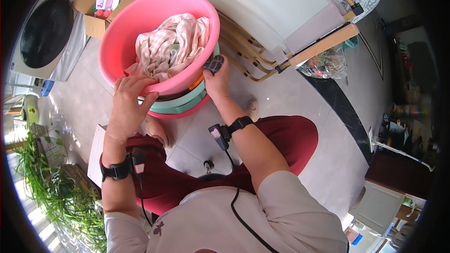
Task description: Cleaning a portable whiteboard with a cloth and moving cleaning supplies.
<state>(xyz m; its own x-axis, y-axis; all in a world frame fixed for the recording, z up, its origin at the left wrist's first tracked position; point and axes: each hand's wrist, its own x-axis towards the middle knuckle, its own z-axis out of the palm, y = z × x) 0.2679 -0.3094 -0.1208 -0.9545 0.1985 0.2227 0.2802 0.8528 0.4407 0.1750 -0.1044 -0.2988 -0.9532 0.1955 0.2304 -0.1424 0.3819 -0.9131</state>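
Observation:
A large pink plastic basin [116, 47] stands tilted on other basins before me, holding pink-and-white checked fabric [158, 40]. My left hand [130, 93] grips its near rim, fingers over the edge and thumb outside. To the right, my right hand [218, 80] holds a dark, checked piece of cloth [213, 64] against the basin's outer side. Below the pink basin sits a mint-green basin [186, 107], with a darker pink basin [175, 115] at the bottom. Something orange [197, 82] shows between the upper basins; what it belongs to is hidden.
An open cardboard box [95, 28] of bottles and a front-loading washing machine [45, 35] stand at upper left. A folding frame with a white panel [260, 7] leans at upper right, near a plastic bag [325, 63]. Green potted plants [52, 189] line the left.

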